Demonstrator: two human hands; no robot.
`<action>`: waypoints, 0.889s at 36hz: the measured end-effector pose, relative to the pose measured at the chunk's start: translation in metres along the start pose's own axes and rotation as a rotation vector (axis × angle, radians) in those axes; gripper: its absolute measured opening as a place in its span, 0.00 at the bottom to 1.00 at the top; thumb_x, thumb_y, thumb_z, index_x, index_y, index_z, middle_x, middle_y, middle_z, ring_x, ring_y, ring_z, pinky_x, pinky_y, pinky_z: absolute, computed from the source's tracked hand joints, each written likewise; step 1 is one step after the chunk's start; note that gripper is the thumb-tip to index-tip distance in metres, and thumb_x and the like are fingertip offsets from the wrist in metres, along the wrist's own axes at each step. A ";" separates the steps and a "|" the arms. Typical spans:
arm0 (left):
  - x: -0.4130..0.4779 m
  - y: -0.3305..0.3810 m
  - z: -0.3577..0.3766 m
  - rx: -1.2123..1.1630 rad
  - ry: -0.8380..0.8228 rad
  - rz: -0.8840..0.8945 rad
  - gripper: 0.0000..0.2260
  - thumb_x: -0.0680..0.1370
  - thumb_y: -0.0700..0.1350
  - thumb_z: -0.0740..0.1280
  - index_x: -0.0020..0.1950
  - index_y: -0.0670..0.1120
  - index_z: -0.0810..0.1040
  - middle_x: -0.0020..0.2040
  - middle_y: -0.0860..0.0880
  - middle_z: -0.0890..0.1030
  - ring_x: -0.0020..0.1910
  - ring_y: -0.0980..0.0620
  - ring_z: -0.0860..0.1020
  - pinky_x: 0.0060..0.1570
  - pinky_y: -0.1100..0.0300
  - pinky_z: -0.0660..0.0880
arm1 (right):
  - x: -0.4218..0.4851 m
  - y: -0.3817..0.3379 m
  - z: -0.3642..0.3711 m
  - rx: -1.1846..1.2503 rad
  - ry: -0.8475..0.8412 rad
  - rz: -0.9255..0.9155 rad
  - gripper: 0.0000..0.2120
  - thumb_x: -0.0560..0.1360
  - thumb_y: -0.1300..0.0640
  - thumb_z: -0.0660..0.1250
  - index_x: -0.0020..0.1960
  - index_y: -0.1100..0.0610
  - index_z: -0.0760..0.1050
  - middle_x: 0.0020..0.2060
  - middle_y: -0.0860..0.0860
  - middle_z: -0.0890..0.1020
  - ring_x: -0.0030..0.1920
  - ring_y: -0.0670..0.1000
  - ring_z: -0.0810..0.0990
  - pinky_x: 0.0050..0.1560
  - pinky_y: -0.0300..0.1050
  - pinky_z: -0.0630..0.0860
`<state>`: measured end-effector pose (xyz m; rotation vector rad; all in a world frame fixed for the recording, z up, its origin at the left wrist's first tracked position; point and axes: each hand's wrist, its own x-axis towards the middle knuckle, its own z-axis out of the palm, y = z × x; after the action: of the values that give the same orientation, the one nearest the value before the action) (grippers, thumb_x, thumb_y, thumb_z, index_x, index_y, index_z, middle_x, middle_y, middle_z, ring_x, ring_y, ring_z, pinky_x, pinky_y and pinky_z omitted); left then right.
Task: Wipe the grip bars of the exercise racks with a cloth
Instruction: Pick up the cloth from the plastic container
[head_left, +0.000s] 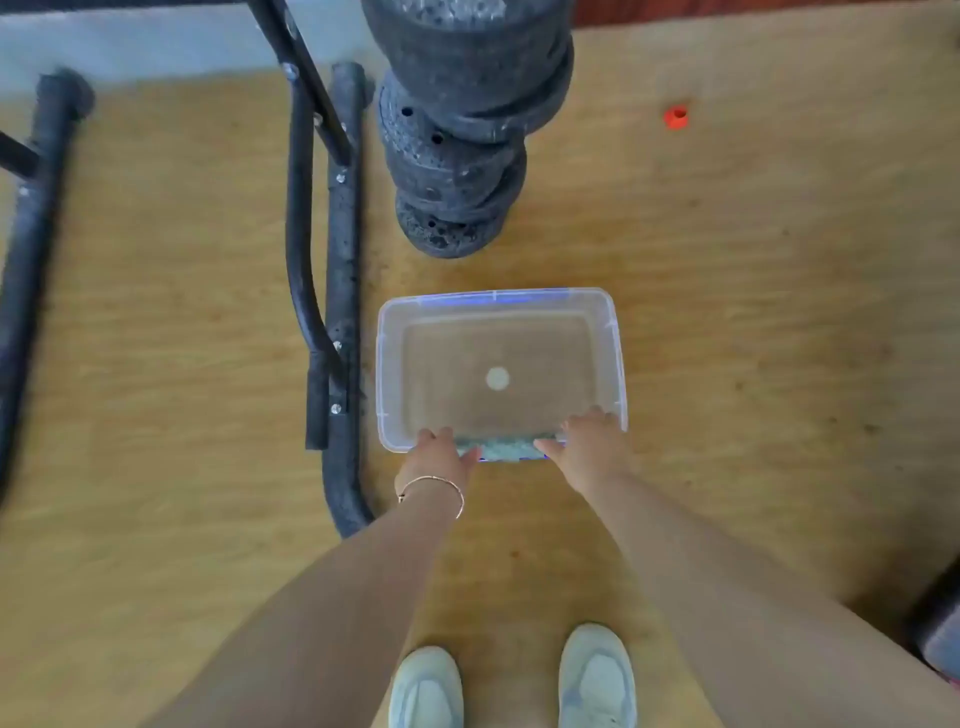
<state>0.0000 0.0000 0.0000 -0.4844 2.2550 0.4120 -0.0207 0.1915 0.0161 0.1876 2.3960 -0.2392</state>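
Observation:
A clear plastic tub (498, 304) of water stands on the wooden floor in front of me. A pale greenish cloth (501, 448) lies at the tub's near edge. My left hand (441, 453) and my right hand (589, 441) hold the cloth by its two ends, fingers curled down into the tub. The black frame of an exercise rack (340, 291) runs along the floor just left of the tub, with another black bar (34, 218) at far left.
A stack of black weight plates (457, 135) stands right behind the tub. A small red cap (676, 117) lies on the floor at upper right. My two pale shoes (511, 686) are at the bottom. A dark object (940, 629) sits at the right edge.

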 end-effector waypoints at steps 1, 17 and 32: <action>0.003 0.000 0.003 0.003 0.008 0.004 0.22 0.81 0.59 0.59 0.71 0.49 0.67 0.66 0.47 0.68 0.58 0.43 0.76 0.50 0.49 0.77 | 0.004 -0.001 0.006 -0.028 -0.006 -0.008 0.24 0.80 0.37 0.61 0.62 0.56 0.78 0.61 0.55 0.73 0.63 0.56 0.70 0.60 0.48 0.72; -0.018 -0.014 -0.016 -0.260 0.203 0.159 0.07 0.78 0.51 0.69 0.51 0.49 0.82 0.55 0.53 0.71 0.56 0.48 0.72 0.54 0.56 0.72 | -0.017 -0.006 -0.004 0.532 0.089 -0.039 0.06 0.81 0.59 0.63 0.55 0.59 0.75 0.50 0.52 0.77 0.50 0.52 0.75 0.46 0.41 0.67; -0.345 0.054 -0.298 -0.877 0.206 0.361 0.09 0.77 0.49 0.69 0.39 0.49 0.73 0.34 0.57 0.75 0.34 0.57 0.72 0.37 0.64 0.71 | -0.328 -0.060 -0.353 1.135 0.190 -0.214 0.09 0.75 0.65 0.69 0.44 0.50 0.78 0.39 0.44 0.84 0.38 0.35 0.81 0.43 0.30 0.72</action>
<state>0.0028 -0.0093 0.4591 -0.5595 2.2658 1.6270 -0.0189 0.1897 0.5014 0.4710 2.1734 -1.7188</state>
